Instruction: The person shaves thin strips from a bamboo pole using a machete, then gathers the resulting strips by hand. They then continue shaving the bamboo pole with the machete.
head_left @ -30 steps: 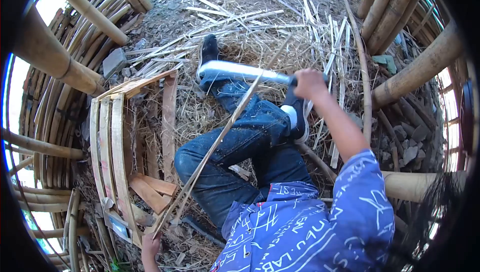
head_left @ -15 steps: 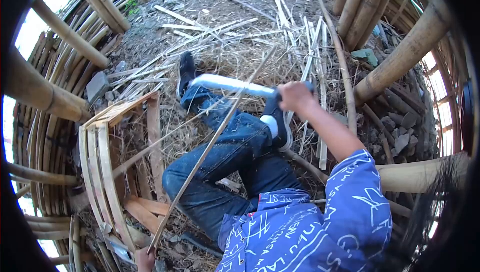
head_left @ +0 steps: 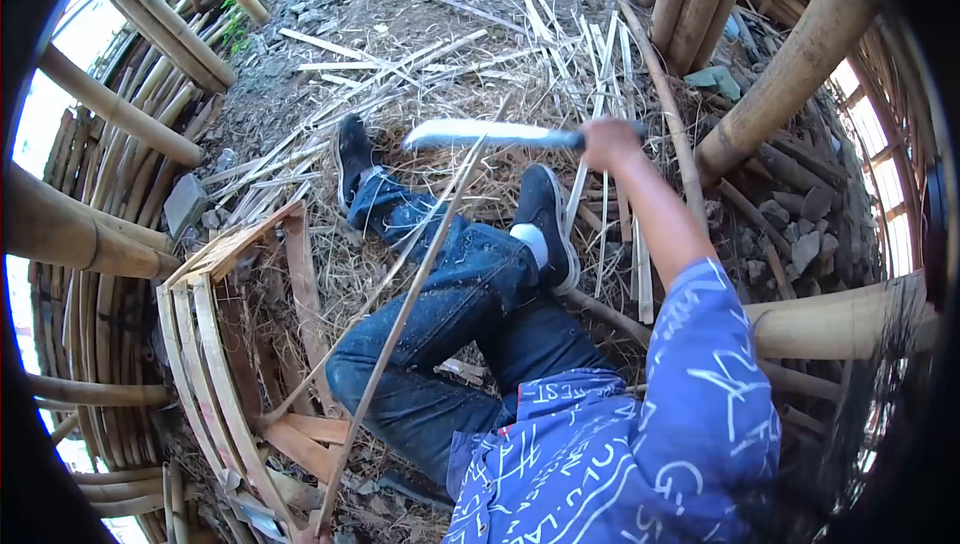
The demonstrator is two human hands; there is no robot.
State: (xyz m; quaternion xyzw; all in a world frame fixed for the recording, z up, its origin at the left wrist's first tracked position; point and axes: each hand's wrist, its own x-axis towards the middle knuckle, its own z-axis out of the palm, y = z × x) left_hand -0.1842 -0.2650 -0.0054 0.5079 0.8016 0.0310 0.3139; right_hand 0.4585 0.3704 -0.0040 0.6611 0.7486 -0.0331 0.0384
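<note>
Right hand [head_left: 610, 141] grip stays wrapped tight on the machete [head_left: 480, 133], now lifted higher above the bamboo strip [head_left: 400, 319]; blade's clear of it. Left hand [head_left: 312, 537] grip's cropped at the strip's low end; can't tell.

Right arm: stretched forward and upward, forearm bare, sleeve ending near the elbow.
Right hand [head_left: 608, 141]: raised ahead of the body, clenched in a tight fist.
Left hand [head_left: 312, 537]: only a sliver shows at the bottom edge; its grip cannot be told.
</note>
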